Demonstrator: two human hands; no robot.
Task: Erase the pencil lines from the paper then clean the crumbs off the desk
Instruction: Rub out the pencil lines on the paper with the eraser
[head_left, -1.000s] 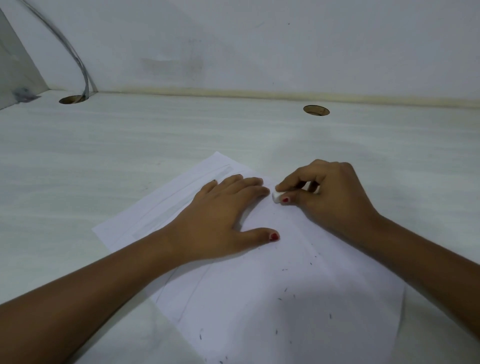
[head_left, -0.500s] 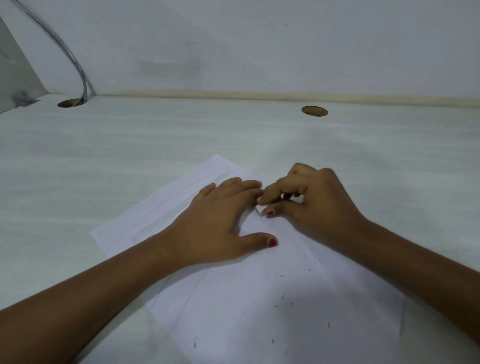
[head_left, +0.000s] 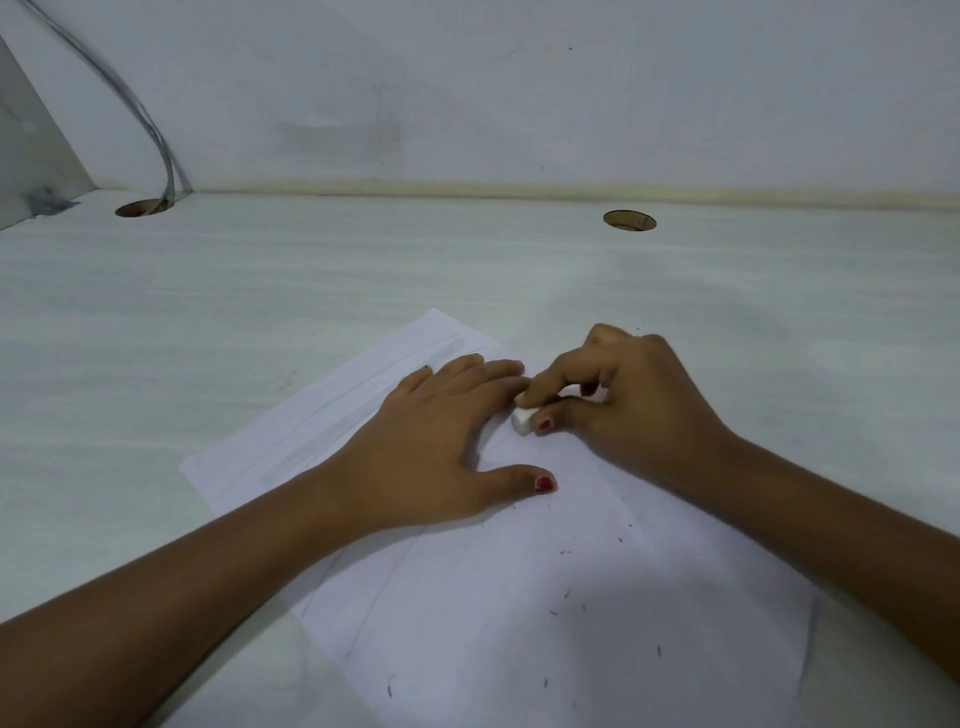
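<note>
Grey cable (head_left: 169, 161) — far hole (head_left: 143, 208) beyond paper (head_left: 519, 597)

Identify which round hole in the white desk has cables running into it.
The far-left round hole: grey cables drop into it. The right-hand hole shows none.

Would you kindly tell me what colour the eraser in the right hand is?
The eraser is white, clearest in the head view.

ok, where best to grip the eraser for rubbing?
Pinch the eraser behind its tip, finger on top, thumb on the near side, from the right, as the right hand does. It's a small block flat on the paper, tip left free.
</note>
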